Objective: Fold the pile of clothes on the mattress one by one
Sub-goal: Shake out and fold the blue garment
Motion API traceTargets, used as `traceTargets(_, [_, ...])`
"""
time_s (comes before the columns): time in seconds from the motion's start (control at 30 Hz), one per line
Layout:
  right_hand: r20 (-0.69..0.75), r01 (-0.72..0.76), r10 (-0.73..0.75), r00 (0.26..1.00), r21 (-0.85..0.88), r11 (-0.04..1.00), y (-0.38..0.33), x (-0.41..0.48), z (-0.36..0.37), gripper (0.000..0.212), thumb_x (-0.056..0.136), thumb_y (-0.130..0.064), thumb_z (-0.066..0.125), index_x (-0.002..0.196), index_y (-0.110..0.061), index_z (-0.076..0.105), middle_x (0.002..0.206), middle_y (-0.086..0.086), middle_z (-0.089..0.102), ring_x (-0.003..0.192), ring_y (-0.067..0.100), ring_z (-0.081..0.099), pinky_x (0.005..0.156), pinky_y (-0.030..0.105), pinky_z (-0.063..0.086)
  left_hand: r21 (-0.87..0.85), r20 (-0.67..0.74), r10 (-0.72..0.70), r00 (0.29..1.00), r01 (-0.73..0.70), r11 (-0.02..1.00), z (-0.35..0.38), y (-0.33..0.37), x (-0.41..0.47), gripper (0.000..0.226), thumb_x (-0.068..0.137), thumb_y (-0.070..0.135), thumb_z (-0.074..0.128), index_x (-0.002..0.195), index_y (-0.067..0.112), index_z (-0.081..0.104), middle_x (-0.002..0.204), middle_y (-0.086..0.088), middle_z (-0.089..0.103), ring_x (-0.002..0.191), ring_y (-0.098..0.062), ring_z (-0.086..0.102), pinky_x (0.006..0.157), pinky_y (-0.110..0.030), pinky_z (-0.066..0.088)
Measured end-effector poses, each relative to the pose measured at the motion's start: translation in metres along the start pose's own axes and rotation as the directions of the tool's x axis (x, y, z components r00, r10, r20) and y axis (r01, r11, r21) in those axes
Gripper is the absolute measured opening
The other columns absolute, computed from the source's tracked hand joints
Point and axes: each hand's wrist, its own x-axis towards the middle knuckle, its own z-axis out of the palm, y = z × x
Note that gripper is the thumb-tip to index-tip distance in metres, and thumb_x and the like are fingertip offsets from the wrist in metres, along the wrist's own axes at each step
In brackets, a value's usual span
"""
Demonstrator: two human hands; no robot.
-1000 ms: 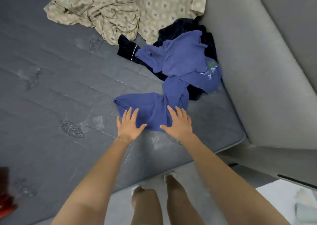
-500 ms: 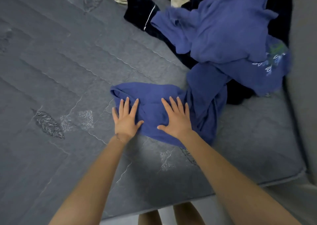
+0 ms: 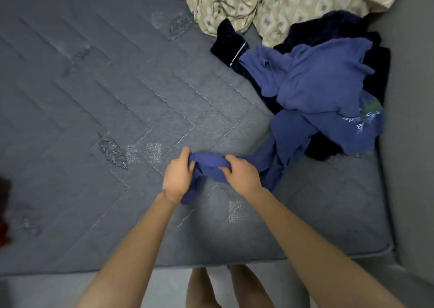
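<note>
A blue garment [image 3: 321, 84] lies crumpled at the right of the grey quilted mattress [image 3: 117, 96], with a white leaf print near its right edge. One end of it trails toward me. My left hand [image 3: 177, 176] and my right hand [image 3: 242, 176] both grip that bunched end, side by side, just above the mattress. A dark navy garment [image 3: 229, 42] with a white stripe lies under the blue one. A beige patterned cloth [image 3: 270, 0] is heaped at the top.
A grey padded wall [image 3: 413, 120] borders the mattress on the right. The mattress's near edge [image 3: 211, 264] runs in front of my legs. Something red [image 3: 3, 232] shows at the far left edge.
Both hands lay flat with spread fingers on the blue cloth before. Now they have closed on it and gathered the end into a bunch. The view has pulled back.
</note>
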Motion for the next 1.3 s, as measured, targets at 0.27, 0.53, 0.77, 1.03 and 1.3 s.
traceTargets(0.27, [-0.119,0.074,-0.060,0.991,0.112,0.991,-0.145,-0.043,-0.057,0.028,0.095,-0.029,0.053,0.078,-0.014,0.038,0.073,0.005,0.050,0.073,0.025,0.047,0.062,0.037,0.032,-0.204,-0.259,-0.041,0.965,-0.013,0.979,-0.140,0.018,-0.052,0.026,0.093,0.015,0.055,0.073,0.013,0.039,0.062,-0.005,0.049,0.062,-0.029,0.043,0.058,-0.039,0.033])
traceTargets(0.53, [-0.206,0.166,-0.129,0.970,0.174,0.971,-0.304,-0.087,-0.036,0.032,0.092,-0.037,0.058,0.073,-0.013,0.049,0.072,0.008,0.058,0.074,0.030,0.053,0.062,0.036,0.035,-0.255,-0.373,-0.006,0.928,-0.097,0.962,-0.283,-0.059,-0.099,0.037,0.090,0.018,0.060,0.062,0.021,0.036,0.053,0.006,0.041,0.052,-0.009,0.039,0.050,-0.025,0.028])
traceTargets(0.77, [-0.212,0.179,-0.118,0.970,0.302,0.936,-0.440,-0.116,0.009,0.053,0.089,-0.047,0.061,0.057,-0.011,0.041,0.053,0.002,0.039,0.059,0.022,0.040,0.057,0.036,0.032,-0.259,-0.419,0.067,0.906,-0.190,0.947,-0.404,-0.143,-0.143,0.037,0.089,0.022,0.063,0.060,0.020,0.040,0.053,0.006,0.042,0.052,-0.001,0.042,0.052,-0.013,0.034])
traceTargets(1.03, [-0.113,0.196,-0.160,0.981,0.570,0.798,-0.536,-0.144,0.040,0.035,0.084,-0.058,0.062,0.104,-0.029,0.062,0.095,-0.016,0.064,0.087,-0.003,0.059,0.073,0.018,0.045,-0.319,-0.327,0.219,0.919,-0.326,0.890,-0.500,-0.177,-0.158,0.016,0.087,0.016,0.063,0.072,0.012,0.061,0.064,0.007,0.058,0.061,-0.004,0.048,0.059,-0.018,0.039])
traceTargets(1.3, [0.024,0.160,-0.235,0.972,0.666,0.728,-0.554,-0.130,0.032,0.050,0.097,-0.050,0.047,0.101,-0.005,0.069,0.100,0.001,0.070,0.090,0.015,0.065,0.087,0.027,0.049,-0.284,-0.147,0.338,0.930,-0.367,0.886,-0.514,-0.171,-0.151,0.019,0.090,0.023,0.062,0.077,0.009,0.063,0.074,-0.006,0.064,0.066,-0.008,0.050,0.064,-0.027,0.043])
